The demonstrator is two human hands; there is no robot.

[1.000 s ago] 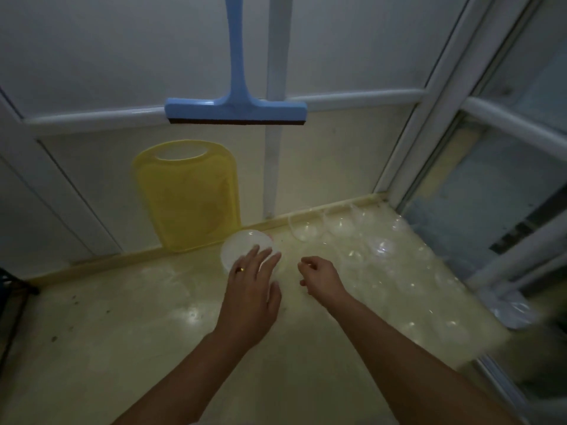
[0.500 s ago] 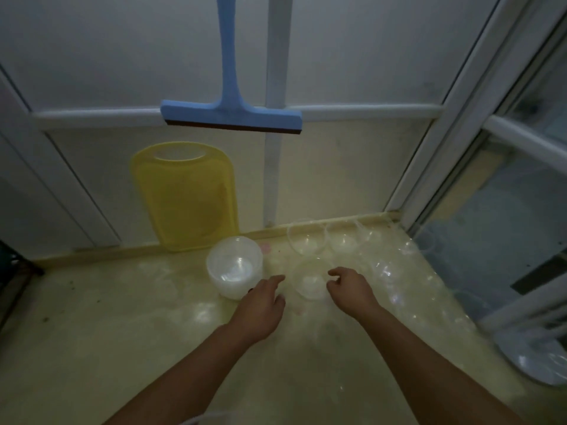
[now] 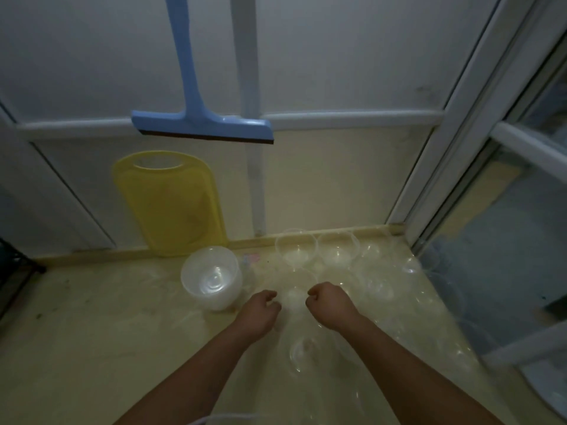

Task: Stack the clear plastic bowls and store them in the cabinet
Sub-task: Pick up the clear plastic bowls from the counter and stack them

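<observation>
Our left hand point(image 3: 259, 308) and right hand point(image 3: 329, 303) each pinch a side of one clear bowl point(image 3: 293, 297) on the worktop point(image 3: 107, 326).

No text, label, brand, number or sign can be read on anything here.

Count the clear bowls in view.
5: two bowls at the back ledge, one between left hand and right hand, one by the right forearm, one right of that hand. Fainter ones farther right may be uncounted.
</observation>
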